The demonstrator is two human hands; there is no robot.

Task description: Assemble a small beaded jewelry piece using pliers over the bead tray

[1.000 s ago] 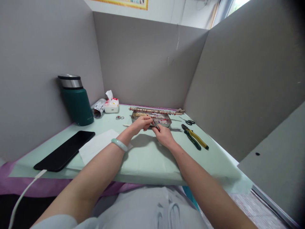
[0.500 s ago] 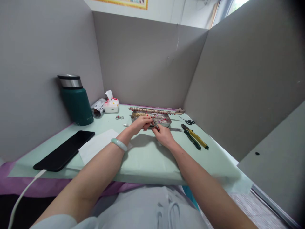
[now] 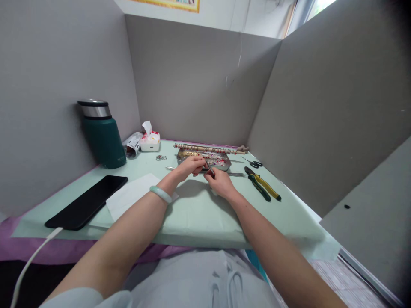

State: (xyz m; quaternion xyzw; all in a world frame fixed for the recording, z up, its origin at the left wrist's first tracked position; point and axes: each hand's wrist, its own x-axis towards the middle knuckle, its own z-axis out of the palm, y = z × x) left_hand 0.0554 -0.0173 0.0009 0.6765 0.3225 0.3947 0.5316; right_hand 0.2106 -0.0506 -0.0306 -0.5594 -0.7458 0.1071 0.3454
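In front of the metal tray [image 3: 227,165], my left hand [image 3: 192,167] is closed in a pinch, with a pale green bangle [image 3: 160,193] on its wrist. Whatever it pinches is too small to make out. My right hand [image 3: 221,182] is closed round a slim dark metal tool [image 3: 209,166], whose tip reaches up beside the left fingertips. Red, gold and clear beads fill the tray. Across its far side lies a wooden rod [image 3: 208,149] wound with beaded pieces. Thin metal rods [image 3: 236,174] lie behind my hands, partly covered by them.
To the right are green-and-yellow cutting pliers [image 3: 263,185] and small scissors [image 3: 255,164]. On the left stand a green bottle [image 3: 103,141] and a tissue pack [image 3: 150,141]. A black phone [image 3: 88,201], a white sheet [image 3: 128,194] and small rings [image 3: 161,158] lie nearby. Grey panels enclose the table.
Both hands stay in nearly the same place and keep their grip. The slim tool and fingers shift only very slightly.
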